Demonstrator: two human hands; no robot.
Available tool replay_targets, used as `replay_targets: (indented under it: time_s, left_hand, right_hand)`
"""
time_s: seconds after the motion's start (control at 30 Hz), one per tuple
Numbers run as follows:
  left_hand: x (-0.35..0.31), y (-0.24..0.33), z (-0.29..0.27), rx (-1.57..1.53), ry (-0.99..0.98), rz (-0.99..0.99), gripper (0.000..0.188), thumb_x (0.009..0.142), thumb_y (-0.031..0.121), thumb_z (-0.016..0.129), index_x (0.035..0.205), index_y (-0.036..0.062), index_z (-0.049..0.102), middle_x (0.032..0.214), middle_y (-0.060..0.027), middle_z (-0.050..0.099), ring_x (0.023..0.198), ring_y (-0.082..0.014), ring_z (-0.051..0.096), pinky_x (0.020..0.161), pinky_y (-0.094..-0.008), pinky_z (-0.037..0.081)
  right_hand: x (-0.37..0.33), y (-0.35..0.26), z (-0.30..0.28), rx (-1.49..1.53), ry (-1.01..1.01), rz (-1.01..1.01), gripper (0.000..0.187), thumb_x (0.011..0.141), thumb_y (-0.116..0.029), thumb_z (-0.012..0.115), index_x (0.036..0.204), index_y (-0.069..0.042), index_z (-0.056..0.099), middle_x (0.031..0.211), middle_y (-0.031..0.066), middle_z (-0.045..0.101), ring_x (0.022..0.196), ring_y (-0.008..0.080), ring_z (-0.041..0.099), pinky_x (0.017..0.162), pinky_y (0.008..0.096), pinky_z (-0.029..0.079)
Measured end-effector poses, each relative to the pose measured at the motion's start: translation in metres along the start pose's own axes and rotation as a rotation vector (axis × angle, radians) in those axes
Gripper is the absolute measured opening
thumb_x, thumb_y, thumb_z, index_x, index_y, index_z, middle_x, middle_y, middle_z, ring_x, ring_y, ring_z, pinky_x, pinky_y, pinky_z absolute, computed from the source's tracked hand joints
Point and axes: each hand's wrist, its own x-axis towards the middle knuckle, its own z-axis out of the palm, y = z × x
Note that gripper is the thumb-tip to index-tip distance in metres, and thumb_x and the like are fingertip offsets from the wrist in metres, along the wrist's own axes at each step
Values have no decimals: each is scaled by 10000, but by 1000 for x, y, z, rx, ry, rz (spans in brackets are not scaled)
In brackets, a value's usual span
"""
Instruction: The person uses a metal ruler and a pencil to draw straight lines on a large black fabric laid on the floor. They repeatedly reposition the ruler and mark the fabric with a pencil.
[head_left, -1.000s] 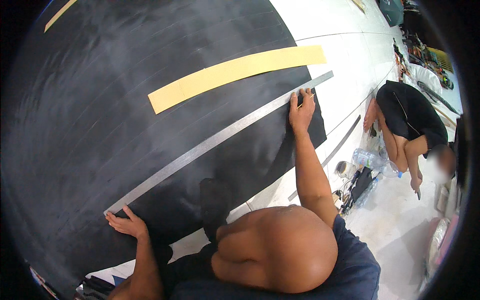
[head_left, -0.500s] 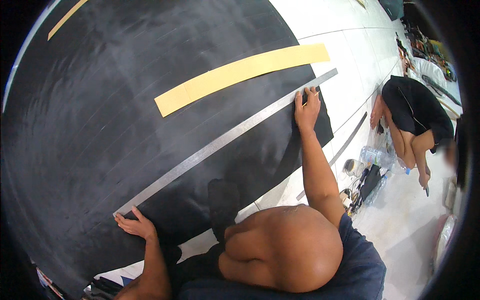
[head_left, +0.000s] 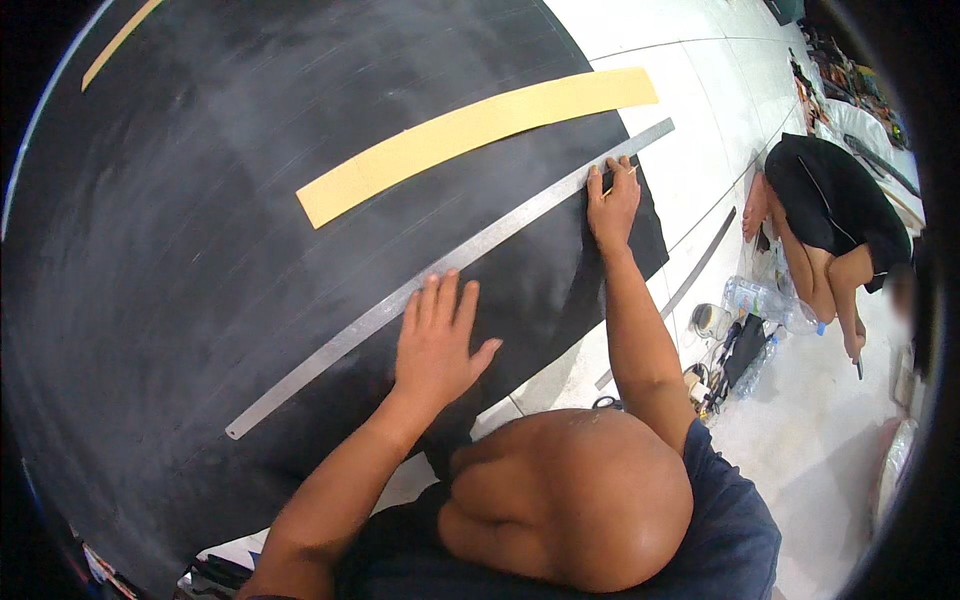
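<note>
A long metal ruler [head_left: 345, 340] lies slantwise across a large black sheet [head_left: 160, 300], its far right end reaching past the sheet's edge. My left hand [head_left: 436, 345] rests palm down near the ruler's middle, fingers stretched out and their tips on its near edge. Toward the far end, my right hand [head_left: 614, 208] has its curled fingertips at the ruler. A thin, pale pencil-like stick [head_left: 607, 192] shows between those fingers; most of it is hidden. Beyond the ruler, a curved yellow strip [head_left: 470, 130] lies on the sheet. Faint lines run across the black surface.
Another yellow strip [head_left: 120, 45] lies at the far left. On the white tiled floor [head_left: 690, 95] are a dark narrow strip [head_left: 705, 262], a plastic bottle [head_left: 770, 305], a roll of tape [head_left: 708, 320] and small tools. A person [head_left: 835, 200] in black crouches at the right.
My left hand has moved from the ruler's near left end up to its middle. My right hand stays at the far end with the stick.
</note>
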Motion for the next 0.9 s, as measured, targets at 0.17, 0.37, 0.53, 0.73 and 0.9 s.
replay_targets:
  time_s: [0.17,0.37,0.53,0.73,0.9]
  left_hand:
    - [25,11,19,199,-141,-25,888,867,570,658,1522,39,378,1515,-231,402,1417,-410,364,1135,-534,331]
    - [40,20,19,227,-250,-134,958,852,555,691,1550,24,306,1481,-214,413,1393,-392,389,1105,-549,389]
    - [50,26,20,190,-283,-201,993,829,501,744,1550,-1,281,1436,-195,431,1355,-381,421,1079,-553,425]
    - [54,25,22,191,-284,-228,987,803,456,781,1533,-8,306,1399,-191,446,1325,-388,438,1056,-573,434]
    - [54,27,22,202,-275,-213,979,793,445,788,1525,-12,326,1401,-197,444,1321,-389,439,1040,-572,440]
  right_hand:
    - [0,-3,-1,-21,12,-16,449,953,-343,625,1281,-39,591,1453,238,496,1376,433,419,1147,575,275]
    - [2,-12,-14,22,-42,49,432,996,-309,555,1309,-12,550,1431,250,499,1347,425,447,1130,520,321]
    - [-12,-60,-56,443,-163,189,361,1038,-264,459,1274,1,523,1279,236,567,1205,384,554,1029,434,425]
    - [-43,-139,-64,762,-724,128,254,999,-145,603,1220,-31,657,1080,145,710,998,247,679,893,339,519]
    - [-45,-135,-51,656,-672,-31,225,976,-149,653,1151,-23,719,1069,119,730,943,206,698,816,306,540]
